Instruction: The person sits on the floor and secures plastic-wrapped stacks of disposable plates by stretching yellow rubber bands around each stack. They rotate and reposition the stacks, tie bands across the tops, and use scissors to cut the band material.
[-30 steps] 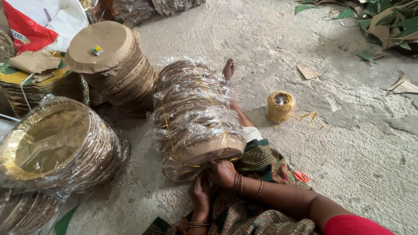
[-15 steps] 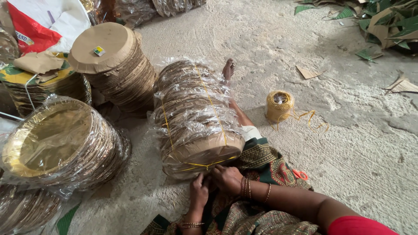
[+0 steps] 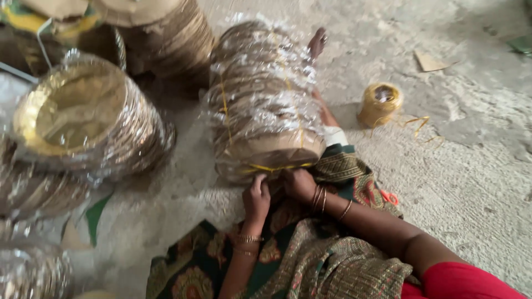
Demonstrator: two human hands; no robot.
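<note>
Your left hand and your right hand meet at the near end of the wrapped bundle of paper plates, both pressed against its lower edge where the yellow string crosses the cardboard-coloured face. Your fingers curl in around that string, pinching it between them at about the same spot; the picture is blurred there, so you cannot tell a knot from a loose end. Bangles sit on both of your wrists.

The bundle lies on its side across your lap and leg, its length running away from you. Clear, crinkled plastic film wraps it, and the yellow string also runs lengthwise along its left and right sides. At its far end your bare foot shows just past the plastic.

Under your forearms spreads a patterned cloth in green, brown and red, and a red sleeve covers your right upper arm at the bottom right corner.

To the right of the bundle, apart from it on the grey concrete floor, stands a spool of yellow string, with loose strands trailing from it to the right. To the left lies another film-wrapped stack of gold-rimmed plates, tilted toward you, and behind the bundle rises an unwrapped stack of brown plates. A scrap of cardboard lies on the floor farther off.
</note>
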